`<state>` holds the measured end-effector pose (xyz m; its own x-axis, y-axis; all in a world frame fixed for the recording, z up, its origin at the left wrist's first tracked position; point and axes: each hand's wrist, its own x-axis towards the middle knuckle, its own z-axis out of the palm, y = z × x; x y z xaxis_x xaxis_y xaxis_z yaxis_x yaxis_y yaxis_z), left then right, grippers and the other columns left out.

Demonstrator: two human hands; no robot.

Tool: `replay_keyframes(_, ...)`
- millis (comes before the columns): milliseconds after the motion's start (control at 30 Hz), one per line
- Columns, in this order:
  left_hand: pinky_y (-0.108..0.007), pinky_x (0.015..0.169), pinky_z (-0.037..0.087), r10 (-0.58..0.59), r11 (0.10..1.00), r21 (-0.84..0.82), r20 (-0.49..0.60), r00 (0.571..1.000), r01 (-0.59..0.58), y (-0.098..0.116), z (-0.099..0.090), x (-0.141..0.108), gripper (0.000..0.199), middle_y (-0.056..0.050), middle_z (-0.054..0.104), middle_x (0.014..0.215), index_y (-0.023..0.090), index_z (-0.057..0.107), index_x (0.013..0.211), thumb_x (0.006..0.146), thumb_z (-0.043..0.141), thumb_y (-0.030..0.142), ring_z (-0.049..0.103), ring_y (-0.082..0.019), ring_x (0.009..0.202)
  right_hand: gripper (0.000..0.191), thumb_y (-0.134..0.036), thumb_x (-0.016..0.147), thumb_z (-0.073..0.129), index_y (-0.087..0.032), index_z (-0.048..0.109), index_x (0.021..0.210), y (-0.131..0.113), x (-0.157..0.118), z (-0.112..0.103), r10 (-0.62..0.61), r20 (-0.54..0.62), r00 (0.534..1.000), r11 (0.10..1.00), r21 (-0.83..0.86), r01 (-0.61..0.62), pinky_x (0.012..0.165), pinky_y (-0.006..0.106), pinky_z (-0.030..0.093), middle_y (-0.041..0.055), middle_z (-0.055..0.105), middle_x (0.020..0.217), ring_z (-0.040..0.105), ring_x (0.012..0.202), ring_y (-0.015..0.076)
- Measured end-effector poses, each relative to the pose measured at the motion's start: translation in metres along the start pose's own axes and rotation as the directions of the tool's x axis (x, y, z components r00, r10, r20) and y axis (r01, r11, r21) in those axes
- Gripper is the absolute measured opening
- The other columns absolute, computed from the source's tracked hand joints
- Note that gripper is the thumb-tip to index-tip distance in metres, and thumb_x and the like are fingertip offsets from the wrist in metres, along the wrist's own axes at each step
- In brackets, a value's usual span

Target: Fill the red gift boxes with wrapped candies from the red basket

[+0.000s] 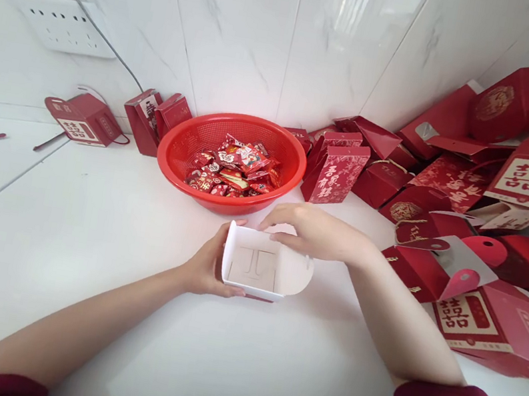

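Observation:
An open paper box (253, 267), white inside, stands on the table with its right flap folded outward. My left hand (210, 263) wraps round the box's left side, thumb at the near edge and fingers at the far side. My right hand (303, 228) hovers at the far right rim, fingers bent and apart, with nothing visible in them; whether they touch the rim I cannot tell. Just beyond both hands sits a red plastic basket (172, 172) with several wrapped candies (239, 167) inside. The bottom of the box shows slotted tabs and no contents.
Many red gift boxes (484, 174) are heaped on the right, and a few upright ones (336, 176) stand beside the basket. A small red box (87, 121) with a cord is at the left. The white table (129, 338) meets a tiled wall (246, 33) with a socket strip (62, 26).

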<state>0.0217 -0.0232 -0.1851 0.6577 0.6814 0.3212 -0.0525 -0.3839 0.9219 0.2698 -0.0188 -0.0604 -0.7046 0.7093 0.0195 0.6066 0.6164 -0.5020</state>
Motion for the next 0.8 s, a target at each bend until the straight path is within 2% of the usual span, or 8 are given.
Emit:
replay_keyframes(67,-0.062,0.1,0.046,-0.014,1.0,-0.014,0.003,1.0,0.014,-0.001,-0.002,0.001,0.109,-0.011,0.054,0.131,0.037,0.026,0.148,0.059,0.088,0.035,0.056,-0.037,0.12,0.028,-0.012,0.09,0.053,-0.02,0.072,0.109,-0.001,-0.009,-0.008,-0.035,0.016,0.999,0.999,-0.001,0.035,0.076,0.026,0.045,0.0058,0.068,0.107,0.062,0.094,0.0169)
replay_keyframes(200,-0.062,0.099,0.047,-0.022,1.0,0.023,-0.007,1.0,0.022,-0.003,-0.003,0.0,0.114,-0.012,0.054,0.132,0.038,0.024,0.149,0.056,0.09,0.038,0.056,-0.038,0.119,0.033,-0.009,0.09,0.051,-0.023,0.073,0.111,-0.001,-0.022,-0.015,-0.007,0.222,0.975,0.999,-0.029,0.014,0.073,0.026,0.046,0.0046,0.068,0.097,0.062,0.083,0.0156)
replay_keyframes(300,-0.062,0.1,0.047,-0.001,1.0,0.024,0.001,1.0,0.001,-0.004,-0.003,0.001,0.114,-0.011,0.054,0.132,0.038,0.023,0.15,0.056,0.09,0.036,0.056,-0.038,0.12,0.037,-0.006,0.087,0.053,-0.025,0.074,0.111,0.001,-0.021,-0.012,0.006,0.305,0.952,1.0,-0.013,-0.002,0.074,0.025,0.046,0.004,0.067,0.099,0.062,0.083,0.015)
replay_keyframes(400,-0.061,0.101,0.047,0.007,1.0,0.0,0.004,1.0,-0.007,-0.004,-0.001,0.001,0.113,-0.011,0.053,0.132,0.039,0.024,0.149,0.057,0.089,0.034,0.056,-0.037,0.12,0.03,-0.006,0.082,0.059,-0.023,0.077,0.1,0.001,-0.013,-0.006,0.035,0.337,0.941,0.999,-0.021,-0.03,0.07,0.024,0.046,0.0032,0.067,0.096,0.062,0.079,0.0136)
replay_keyframes(500,-0.061,0.099,0.047,-0.027,0.999,-0.046,0.03,0.999,0.028,-0.003,-0.003,0.001,0.115,-0.013,0.054,0.133,0.036,0.02,0.152,0.059,0.089,0.034,0.057,-0.037,0.12,0.019,-0.008,0.081,0.064,-0.02,0.077,0.087,-0.003,-0.005,0.0,0.012,0.289,0.957,0.997,-0.072,0.009,0.066,0.024,0.046,0.003,0.067,0.093,0.061,0.074,0.0128)
replay_keyframes(600,-0.06,0.099,0.047,-0.073,0.995,-0.067,0.072,0.995,0.078,0.0,-0.013,0.001,0.116,-0.017,0.054,0.137,0.028,0.023,0.153,0.058,0.089,0.036,0.054,-0.04,0.125,0.013,-0.012,0.083,0.067,-0.019,0.076,0.076,-0.011,0.0,0.005,-0.164,0.208,0.964,0.972,-0.131,0.193,0.086,0.032,0.047,0.0067,0.066,0.114,0.062,0.101,0.0203)
replay_keyframes(700,-0.058,0.096,0.051,-0.118,0.991,-0.035,0.19,0.975,0.127,0.008,-0.028,0.0,0.1,-0.016,0.058,0.134,0.025,0.042,0.144,0.057,0.09,0.036,0.057,-0.039,0.123,0.005,-0.019,0.083,0.072,-0.021,0.076,0.081,-0.017,0.002,0.011,-0.334,0.151,0.93,0.923,-0.147,0.355,0.114,0.046,0.028,0.006,0.045,0.151,0.033,0.143,0.0278)
replay_keyframes(800,-0.057,0.093,0.054,-0.17,0.974,-0.077,0.382,0.908,0.215,0.018,-0.039,0.0,0.083,-0.011,0.063,0.13,0.029,0.051,0.138,0.063,0.087,0.034,0.061,-0.036,0.12,0.026,-0.027,0.078,0.076,-0.02,0.073,0.103,-0.023,0.004,0.018,-0.374,0.171,0.911,0.911,-0.119,0.396,0.121,0.047,0.013,0.006,0.028,0.161,0.014,0.151,0.0253)
